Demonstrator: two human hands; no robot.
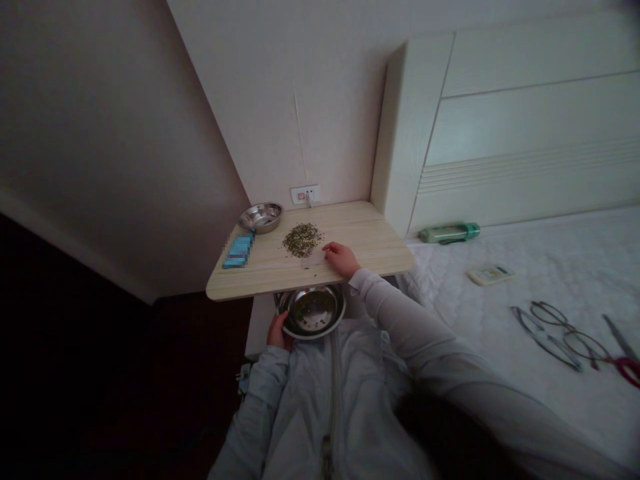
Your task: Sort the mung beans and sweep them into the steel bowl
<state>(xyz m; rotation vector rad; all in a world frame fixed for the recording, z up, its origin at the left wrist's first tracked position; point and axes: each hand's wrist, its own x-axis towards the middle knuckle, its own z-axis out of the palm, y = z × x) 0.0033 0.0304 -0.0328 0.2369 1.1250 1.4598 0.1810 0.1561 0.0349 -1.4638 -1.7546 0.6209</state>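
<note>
My left hand [280, 331] grips the left rim of a shiny metal bowl [314, 317], just below the near edge of a small wooden table. Scattered dark bits lie inside that bowl. On the tabletop, my right hand [343, 259] rests with its fingers curled together, at the right of a pile of small greenish-brown grains [301, 240]. Whether anything is pinched in those fingers is too small to see. A few loose grains lie between the pile and the table's near edge.
The light wooden table [370, 230] holds a second metal bowl [261, 217] and a blurred blue object [239, 251]. A wall socket [305, 195] sits behind. On the bed lie a green bottle [449, 233], a pale device [491, 274], glasses [547, 339] and red-handled scissors [625, 363].
</note>
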